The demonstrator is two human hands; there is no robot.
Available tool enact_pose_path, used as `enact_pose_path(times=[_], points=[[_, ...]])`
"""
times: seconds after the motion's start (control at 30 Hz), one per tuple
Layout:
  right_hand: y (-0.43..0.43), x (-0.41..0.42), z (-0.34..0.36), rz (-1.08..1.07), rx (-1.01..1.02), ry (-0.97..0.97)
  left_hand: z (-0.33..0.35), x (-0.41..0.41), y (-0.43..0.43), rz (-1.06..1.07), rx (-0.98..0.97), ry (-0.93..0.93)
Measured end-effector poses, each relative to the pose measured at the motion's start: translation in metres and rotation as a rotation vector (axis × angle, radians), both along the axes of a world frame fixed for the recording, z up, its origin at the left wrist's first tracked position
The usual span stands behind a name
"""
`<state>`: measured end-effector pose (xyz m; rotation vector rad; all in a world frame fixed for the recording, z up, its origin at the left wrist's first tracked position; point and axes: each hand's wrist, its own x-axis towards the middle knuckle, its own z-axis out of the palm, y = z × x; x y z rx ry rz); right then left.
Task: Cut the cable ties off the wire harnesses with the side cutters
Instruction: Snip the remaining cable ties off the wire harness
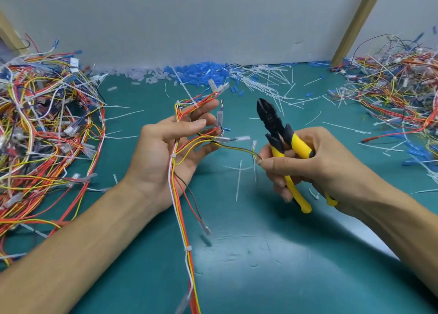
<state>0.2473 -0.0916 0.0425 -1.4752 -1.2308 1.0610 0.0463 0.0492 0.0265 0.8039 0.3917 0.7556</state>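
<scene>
A wire harness (182, 209) of red, yellow and white wires runs across my left hand (163, 157), whose palm faces up with the fingers loosely curled round the strands. White cable ties sit on the harness at the palm (173, 156) and lower down (188, 248). My right hand (315, 164) grips the yellow-handled side cutters (282, 143), black jaws pointing up and shut. Its thumb and forefinger also pinch a yellow-brown branch of the harness (257, 158).
A big tangle of harnesses (42, 133) lies at the left on the green mat (260, 254), another pile (398, 88) at the right. Cut white ties (265, 81) and blue and clear sleeves (199, 72) litter the back along the wall. A wooden post (355, 21) stands back right.
</scene>
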Motion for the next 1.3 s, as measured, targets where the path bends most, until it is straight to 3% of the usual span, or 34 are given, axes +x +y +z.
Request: enact_pose_path(times=[0.27,0.37,0.67,0.93,1.3], points=[[0.0,0.007,0.007,0.097,-0.139,0.421,-0.002,0.001,0.003,0.024,0.163,0.1],[0.0,0.007,0.008,0.11,-0.13,0.424,-0.002,0.002,0.003,0.028,0.231,0.113],[-0.002,-0.002,-0.001,-0.155,0.177,-0.286,-0.005,0.006,-0.011,0.086,0.567,0.273],[-0.001,-0.001,-0.008,-0.206,0.382,-0.825,-0.007,0.007,-0.022,0.149,0.883,0.461],[-0.004,-0.002,-0.007,-0.24,0.269,-1.167,-0.008,0.007,-0.028,0.103,0.927,0.449]])
